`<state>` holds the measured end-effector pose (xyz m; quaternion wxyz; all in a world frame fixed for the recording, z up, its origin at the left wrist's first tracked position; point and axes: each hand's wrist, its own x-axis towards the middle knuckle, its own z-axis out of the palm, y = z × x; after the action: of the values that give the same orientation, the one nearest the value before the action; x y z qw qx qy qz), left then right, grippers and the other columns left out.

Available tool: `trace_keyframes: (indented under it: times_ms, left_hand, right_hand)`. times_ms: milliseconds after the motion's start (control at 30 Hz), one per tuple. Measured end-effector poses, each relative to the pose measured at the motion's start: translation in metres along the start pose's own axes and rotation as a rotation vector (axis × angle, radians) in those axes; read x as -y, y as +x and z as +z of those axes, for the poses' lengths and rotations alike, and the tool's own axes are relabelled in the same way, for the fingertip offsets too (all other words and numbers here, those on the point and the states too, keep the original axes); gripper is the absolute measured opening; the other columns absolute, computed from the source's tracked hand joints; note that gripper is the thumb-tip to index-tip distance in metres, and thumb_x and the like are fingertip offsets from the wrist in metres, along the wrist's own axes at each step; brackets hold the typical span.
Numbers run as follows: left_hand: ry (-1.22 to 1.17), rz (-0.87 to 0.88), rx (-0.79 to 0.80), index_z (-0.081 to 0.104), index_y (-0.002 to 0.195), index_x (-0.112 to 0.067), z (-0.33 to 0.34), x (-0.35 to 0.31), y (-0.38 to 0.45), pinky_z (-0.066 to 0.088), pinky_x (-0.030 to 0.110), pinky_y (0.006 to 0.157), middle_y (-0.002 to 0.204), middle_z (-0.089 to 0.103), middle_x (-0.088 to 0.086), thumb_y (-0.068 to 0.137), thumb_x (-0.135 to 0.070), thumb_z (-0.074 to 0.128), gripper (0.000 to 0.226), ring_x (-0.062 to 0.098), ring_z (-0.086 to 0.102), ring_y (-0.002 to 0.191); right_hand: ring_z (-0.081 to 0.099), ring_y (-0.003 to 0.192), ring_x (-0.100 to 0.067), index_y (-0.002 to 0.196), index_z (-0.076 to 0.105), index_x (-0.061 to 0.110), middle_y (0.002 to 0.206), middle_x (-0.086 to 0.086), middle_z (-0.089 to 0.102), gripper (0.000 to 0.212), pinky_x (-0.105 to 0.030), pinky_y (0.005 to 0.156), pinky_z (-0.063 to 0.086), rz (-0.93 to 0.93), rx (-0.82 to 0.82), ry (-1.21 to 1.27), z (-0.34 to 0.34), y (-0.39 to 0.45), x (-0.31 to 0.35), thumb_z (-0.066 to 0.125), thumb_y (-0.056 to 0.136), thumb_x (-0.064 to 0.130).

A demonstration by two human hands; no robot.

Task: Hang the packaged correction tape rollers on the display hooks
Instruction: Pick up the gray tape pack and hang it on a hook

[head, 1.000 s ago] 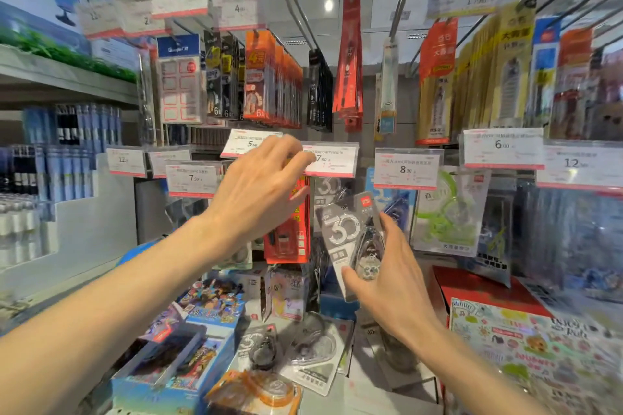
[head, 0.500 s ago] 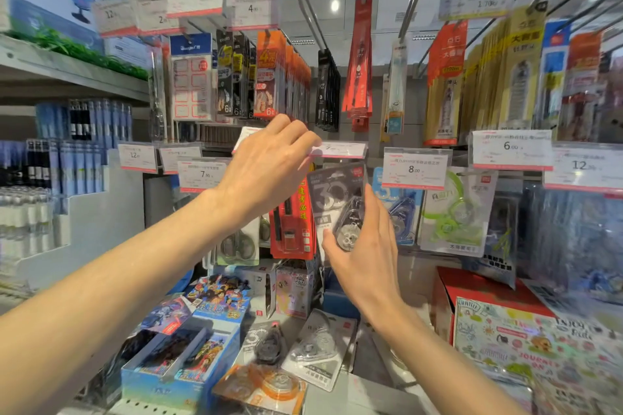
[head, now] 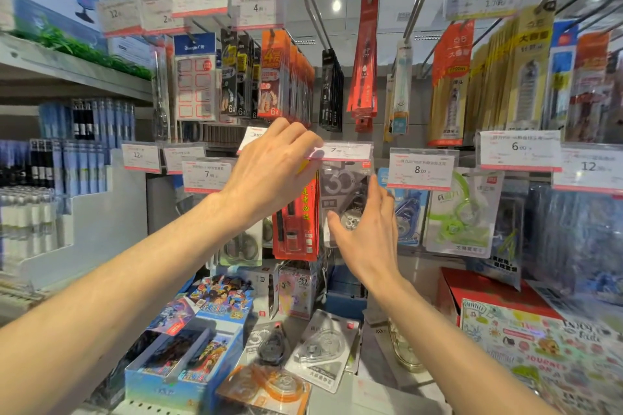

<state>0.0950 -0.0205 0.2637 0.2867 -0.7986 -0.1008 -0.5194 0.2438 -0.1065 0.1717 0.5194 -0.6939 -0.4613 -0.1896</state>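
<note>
A grey packaged correction tape roller (head: 340, 190) marked "30" hangs on the display hook under the "7.00" price tag (head: 347, 152). My left hand (head: 273, 172) pinches the left end of that tag and holds it tipped up. My right hand (head: 367, 239) is spread with its palm toward the hanging pack, thumb below and fingers along the pack's right edge; I cannot tell if it touches. More packaged rollers lie on the shelf below: a grey one (head: 269, 344), a clear one (head: 323, 350) and an orange one (head: 266, 387).
A red pack (head: 296, 222) hangs just left of the grey one, with blue (head: 406, 212) and green (head: 458, 215) tape packs to the right. Price tags and full hooks crowd the rows above. Card boxes (head: 188, 360) and a red box (head: 488, 293) sit on the shelf.
My right hand carried the grey pack up and back onto the hook under the tag, then opened its fingers. My left hand kept the price tag lifted. The camera moved closer.
</note>
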Motion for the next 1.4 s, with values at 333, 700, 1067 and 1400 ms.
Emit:
trace_keyframes:
  times_ms: [333, 700, 1067, 1400]
  left_hand:
    - [-0.014, 0.005, 0.011, 0.064, 0.110, -0.014, 0.003, 0.002, -0.004, 0.040, 0.026, 0.062, 0.103, 0.067, -0.001, 0.099, -0.031, 0.061, 0.020, 0.021, 0.052, 0.096]
    - [0.032, 0.021, 0.010, 0.067, 0.112, -0.010, 0.007, 0.000, -0.015, 0.047, 0.030, 0.071, 0.105, 0.068, 0.003, 0.098, -0.028, 0.062, 0.023, 0.026, 0.056, 0.102]
    - [-0.068, 0.045, 0.122, 0.065, 0.118, -0.006, 0.014, -0.007, -0.112, 0.052, 0.046, 0.083, 0.125, 0.064, 0.010, 0.093, -0.017, 0.063, 0.028, 0.032, 0.058, 0.110]
    - [-0.131, -0.199, 1.103, 0.057, 0.119, -0.023, 0.052, -0.021, -0.242, 0.042, 0.042, 0.093, 0.117, 0.061, 0.003, 0.093, -0.053, 0.037, 0.044, 0.028, 0.053, 0.116]
  right_hand:
    - [0.049, 0.122, -0.035, 0.139, 0.047, 0.007, 0.143, -0.008, 0.029, 0.067, -0.042, 0.098, 0.045, 0.107, 0.081, -0.163, 0.016, 0.015, -0.006, 0.068, 0.086, 0.041]
    - [0.059, 0.108, -0.040, 0.157, 0.008, 0.020, 0.145, -0.013, 0.030, 0.094, -0.043, 0.082, 0.052, 0.106, 0.091, -0.201, 0.021, 0.024, -0.021, 0.067, 0.090, 0.049]
    - [0.054, 0.122, -0.034, 0.143, 0.042, 0.014, 0.137, -0.012, 0.046, 0.063, -0.043, 0.096, 0.045, 0.060, 0.349, -0.289, 0.015, -0.028, -0.051, 0.063, 0.092, 0.044]
    - [0.059, 0.114, -0.026, 0.120, 0.065, 0.018, 0.120, -0.004, 0.064, 0.036, -0.032, 0.087, 0.045, 0.089, 1.010, -0.338, 0.114, -0.058, -0.078, 0.067, 0.090, 0.038]
